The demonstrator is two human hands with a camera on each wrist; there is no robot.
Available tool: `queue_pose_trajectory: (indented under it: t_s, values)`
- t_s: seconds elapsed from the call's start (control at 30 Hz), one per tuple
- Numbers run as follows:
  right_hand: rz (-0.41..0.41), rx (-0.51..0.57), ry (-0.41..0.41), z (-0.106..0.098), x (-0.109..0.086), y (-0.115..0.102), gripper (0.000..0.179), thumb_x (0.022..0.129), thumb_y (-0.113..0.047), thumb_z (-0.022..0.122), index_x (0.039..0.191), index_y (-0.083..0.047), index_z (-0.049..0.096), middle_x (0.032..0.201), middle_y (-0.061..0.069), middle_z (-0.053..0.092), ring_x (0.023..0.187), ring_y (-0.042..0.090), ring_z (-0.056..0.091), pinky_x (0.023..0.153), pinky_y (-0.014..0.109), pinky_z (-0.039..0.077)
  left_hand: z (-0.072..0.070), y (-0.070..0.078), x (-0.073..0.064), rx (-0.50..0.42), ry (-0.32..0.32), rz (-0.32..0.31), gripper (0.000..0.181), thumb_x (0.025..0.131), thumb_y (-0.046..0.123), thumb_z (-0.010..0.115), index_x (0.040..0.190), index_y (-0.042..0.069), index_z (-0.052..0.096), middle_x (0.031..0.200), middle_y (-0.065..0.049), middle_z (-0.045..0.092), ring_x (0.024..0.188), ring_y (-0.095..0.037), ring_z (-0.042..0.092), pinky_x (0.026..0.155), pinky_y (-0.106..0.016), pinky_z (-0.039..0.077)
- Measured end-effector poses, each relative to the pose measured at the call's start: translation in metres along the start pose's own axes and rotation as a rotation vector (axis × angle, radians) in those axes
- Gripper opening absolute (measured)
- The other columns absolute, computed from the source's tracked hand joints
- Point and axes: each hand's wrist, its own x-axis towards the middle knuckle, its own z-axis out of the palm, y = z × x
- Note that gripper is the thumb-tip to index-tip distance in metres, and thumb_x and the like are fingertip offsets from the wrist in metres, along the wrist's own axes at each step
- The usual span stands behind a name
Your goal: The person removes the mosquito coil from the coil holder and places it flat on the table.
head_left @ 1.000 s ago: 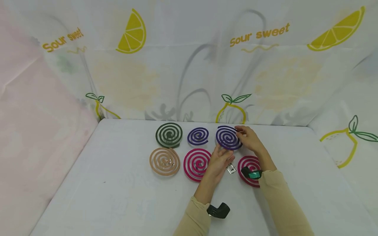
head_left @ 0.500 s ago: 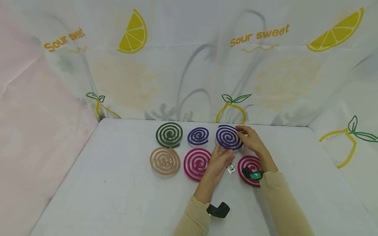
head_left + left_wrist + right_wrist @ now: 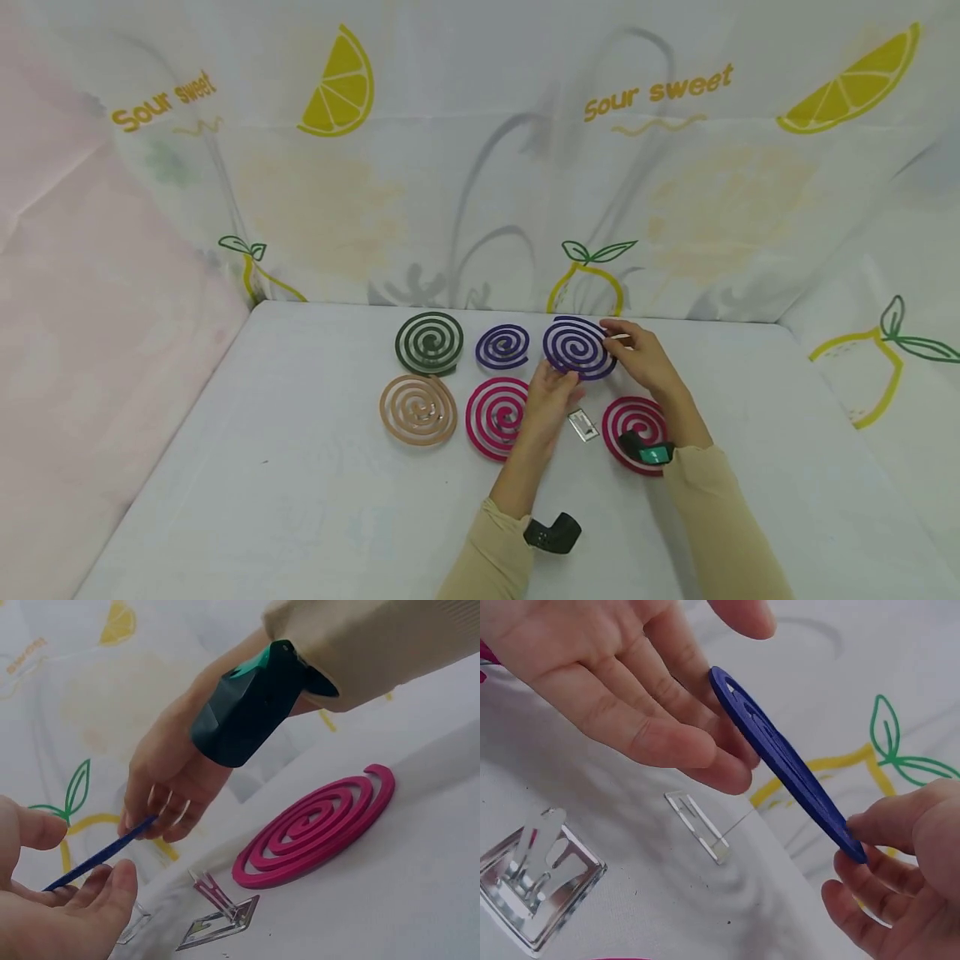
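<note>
A blue-purple mosquito coil is held up at the back right of the table. My right hand pinches its right edge between thumb and fingers, as the right wrist view shows. Extended fingers of my left hand touch the opposite edge of the coil, and the left thumb stands off from it. Below the hands lies a silvery metal coil stand with an upright prong, and a second thin metal stand shows beneath the coil in the right wrist view.
To the left sit a green coil, a smaller purple coil, a tan coil and a pink coil partly behind my left forearm. A crimson coil lies under my right wrist. A printed cloth wall closes the back.
The held coil has shifted slightly left. My left hand has drawn a little left, showing more of the metal stand, and my right wrist has moved slightly right.
</note>
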Motion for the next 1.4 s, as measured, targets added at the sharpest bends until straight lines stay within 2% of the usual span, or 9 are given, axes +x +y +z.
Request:
queue_pose_trajectory:
  t_s: [0.1,0.23,0.43,0.67,0.93,1.07,1.17,1.3,1.4]
  values:
    - [-0.009,0.017,0.001,-0.001,-0.003,-0.002,0.042,0.096,-0.015,0.053,0.135,0.000,0.048,0.126,0.026,0.053,0.107,0.036,0.056,0.075,0.018,0.045,-0.001,0.001,0.002,0.017,0.037,0.027,0.040,0.092,0.001,0.051,0.132,0.001,0.046,0.118,-0.017,0.056,0.097,-0.015,0.059,0.094,-0.038,0.050]
    - [-0.015,0.024,0.003,-0.002,-0.007,-0.005,0.042,0.095,-0.014,0.055,0.135,0.000,0.049,0.123,0.025,0.053,0.100,0.031,0.058,0.071,0.017,0.046,-0.004,0.003,0.003,0.028,0.061,0.039,0.039,0.092,-0.002,0.050,0.130,-0.001,0.048,0.117,-0.016,0.056,0.098,-0.016,0.060,0.094,-0.039,0.050]
    - [-0.006,0.023,0.000,-0.003,-0.017,-0.011,0.044,0.095,-0.017,0.055,0.136,-0.002,0.048,0.126,0.023,0.053,0.100,0.028,0.058,0.074,0.020,0.046,-0.008,0.006,0.005,0.034,0.049,0.044,0.040,0.091,-0.004,0.049,0.132,-0.001,0.049,0.120,-0.019,0.056,0.100,-0.018,0.062,0.092,-0.035,0.052]
    - [0.001,0.124,-0.019,-0.001,-0.024,-0.009,0.044,0.096,-0.016,0.054,0.137,-0.003,0.045,0.130,0.025,0.054,0.097,0.017,0.061,0.077,0.014,0.049,-0.011,0.008,0.005,0.069,0.064,0.040,0.038,0.094,0.000,0.048,0.132,-0.003,0.049,0.125,-0.021,0.058,0.106,-0.022,0.063,0.087,-0.031,0.054]
    - [0.013,0.204,0.007,0.000,-0.034,-0.006,0.045,0.097,-0.017,0.053,0.137,-0.002,0.040,0.122,0.026,0.055,0.090,0.005,0.059,0.076,0.014,0.050,-0.012,0.008,0.004,0.130,0.026,0.029,0.032,0.094,-0.001,0.049,0.125,-0.002,0.056,0.118,-0.020,0.061,0.095,-0.016,0.065,0.085,-0.031,0.055]
    - [0.024,0.228,0.025,0.001,-0.043,-0.005,0.046,0.096,-0.017,0.053,0.137,-0.002,0.038,0.120,0.026,0.054,0.086,0.000,0.059,0.076,0.014,0.049,-0.013,0.009,0.003,0.158,0.001,0.023,0.036,0.092,-0.002,0.051,0.128,0.000,0.054,0.117,-0.019,0.062,0.094,-0.016,0.065,0.083,-0.032,0.055]
    - [0.035,0.255,0.036,0.002,-0.049,-0.005,0.048,0.096,-0.017,0.054,0.138,-0.003,0.036,0.118,0.026,0.054,0.084,-0.003,0.059,0.075,0.013,0.049,-0.013,0.010,0.002,0.178,-0.007,0.021,0.046,0.091,-0.002,0.053,0.135,0.007,0.048,0.115,-0.017,0.062,0.092,-0.016,0.066,0.081,-0.033,0.056]
    - [0.050,0.285,0.055,0.006,-0.058,-0.004,0.051,0.096,-0.018,0.054,0.140,-0.004,0.034,0.118,0.026,0.053,0.083,-0.005,0.060,0.076,0.014,0.049,-0.015,0.011,0.002,0.223,-0.010,0.040,0.054,0.090,-0.002,0.055,0.140,0.014,0.042,0.112,-0.016,0.062,0.087,-0.014,0.066,0.080,-0.035,0.056]
    - [0.060,0.299,0.072,0.008,-0.063,-0.003,0.051,0.096,-0.017,0.055,0.140,-0.003,0.033,0.118,0.025,0.053,0.084,-0.006,0.059,0.076,0.015,0.050,-0.016,0.010,0.002,0.266,-0.013,0.059,0.055,0.090,-0.003,0.055,0.141,0.014,0.042,0.111,-0.017,0.062,0.085,-0.013,0.066,0.078,-0.034,0.057]
